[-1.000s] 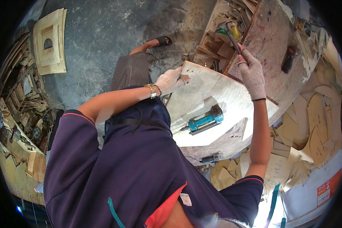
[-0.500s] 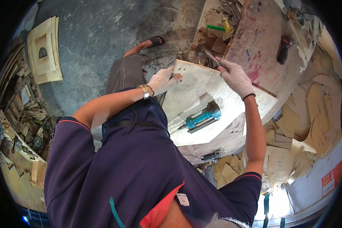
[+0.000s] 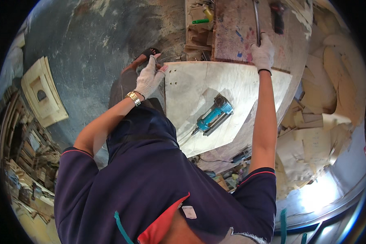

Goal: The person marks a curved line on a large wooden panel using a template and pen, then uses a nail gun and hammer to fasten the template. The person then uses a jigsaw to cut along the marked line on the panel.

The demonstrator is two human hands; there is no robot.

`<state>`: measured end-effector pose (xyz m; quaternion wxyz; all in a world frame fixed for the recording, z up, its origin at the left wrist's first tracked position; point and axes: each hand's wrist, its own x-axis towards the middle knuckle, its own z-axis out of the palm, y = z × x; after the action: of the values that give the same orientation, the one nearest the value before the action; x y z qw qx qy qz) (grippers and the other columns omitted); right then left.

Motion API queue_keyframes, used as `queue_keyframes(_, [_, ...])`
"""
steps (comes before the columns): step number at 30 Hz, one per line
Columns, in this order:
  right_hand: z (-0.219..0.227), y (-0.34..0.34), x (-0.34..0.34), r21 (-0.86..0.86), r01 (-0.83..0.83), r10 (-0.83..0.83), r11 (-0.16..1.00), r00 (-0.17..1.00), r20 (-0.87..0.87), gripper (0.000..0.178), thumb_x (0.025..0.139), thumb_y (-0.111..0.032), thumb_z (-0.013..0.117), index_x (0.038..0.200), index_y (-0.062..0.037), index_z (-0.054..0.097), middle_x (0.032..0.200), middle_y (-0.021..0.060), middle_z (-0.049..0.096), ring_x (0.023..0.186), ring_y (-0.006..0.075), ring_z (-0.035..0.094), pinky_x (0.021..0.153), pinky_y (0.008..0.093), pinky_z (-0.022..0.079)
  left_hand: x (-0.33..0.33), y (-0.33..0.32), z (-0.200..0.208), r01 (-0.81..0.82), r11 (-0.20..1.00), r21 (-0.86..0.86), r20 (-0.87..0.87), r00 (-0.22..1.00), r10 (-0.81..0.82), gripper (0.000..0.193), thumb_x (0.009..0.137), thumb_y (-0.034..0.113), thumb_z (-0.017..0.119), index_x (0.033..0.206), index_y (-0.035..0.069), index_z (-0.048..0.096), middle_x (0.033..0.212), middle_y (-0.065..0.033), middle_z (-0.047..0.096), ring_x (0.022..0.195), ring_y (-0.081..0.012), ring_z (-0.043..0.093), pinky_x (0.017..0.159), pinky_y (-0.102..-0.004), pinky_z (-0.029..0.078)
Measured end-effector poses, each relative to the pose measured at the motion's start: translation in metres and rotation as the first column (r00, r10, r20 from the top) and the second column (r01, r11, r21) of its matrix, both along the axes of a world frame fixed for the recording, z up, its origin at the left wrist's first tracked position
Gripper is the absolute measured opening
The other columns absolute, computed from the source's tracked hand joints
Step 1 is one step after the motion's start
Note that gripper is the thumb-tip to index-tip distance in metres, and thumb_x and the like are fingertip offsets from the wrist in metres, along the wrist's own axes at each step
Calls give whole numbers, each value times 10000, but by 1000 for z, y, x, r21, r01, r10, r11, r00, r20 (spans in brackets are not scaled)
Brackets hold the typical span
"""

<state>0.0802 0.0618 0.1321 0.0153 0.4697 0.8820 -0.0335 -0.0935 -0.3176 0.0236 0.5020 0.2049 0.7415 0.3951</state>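
A pale plywood panel lies on the workbench in front of me, with small dark holes at its upper left corner. My left hand, in a white knit glove, is beside that corner with its fingers spread, holding nothing. Farther right, beyond the panel's far edge, my gloved right hand is wrapped round the handle of a hammer. The hammer points away from me, its head cut off by the top of the picture. A teal air nailer with a hose rests on the panel.
The paint-stained bench top carries a red and black power tool at its far side. A box of wood scraps stands left of it. Cut sheets pile up at right. Framed panels lie on the floor at left.
My left hand has come off the panel's corner and spread its fingers. My right hand has moved away over the bench, swinging the hammer from pointing left to pointing ahead.
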Motion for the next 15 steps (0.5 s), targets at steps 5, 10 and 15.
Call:
queue_keyframes(5, [0,-73,68,3,202,-202,979,979,-5,484,856,-175,737,1308,-38,634,1054,210,721,988,386,709,879,466,552,-30,24,7,221,972,81,40,974,-225,408,1033,281,647,1378,69,599,1077,-75,736,967,-178,687,877,-346,523])
queue_keyframes(10, [10,-214,119,-268,629,-664,730,746,-57,600,857,-235,794,1380,-57,560,941,164,687,887,372,701,813,489,548,-41,34,-18,371,925,83,63,924,-376,276,1024,115,625,1271,-2,670,1184,-93,733,1089,-128,643,1000,-306,478])
queue_keyframes(15, [-2,-319,123,-237,838,-839,492,529,126,890,840,-245,814,1580,-60,354,1100,190,691,1050,408,698,904,515,552,-35,32,-8,382,914,138,-69,924,-375,240,1033,133,607,1200,-19,690,1125,-92,750,1068,-138,652,1047,-313,463])
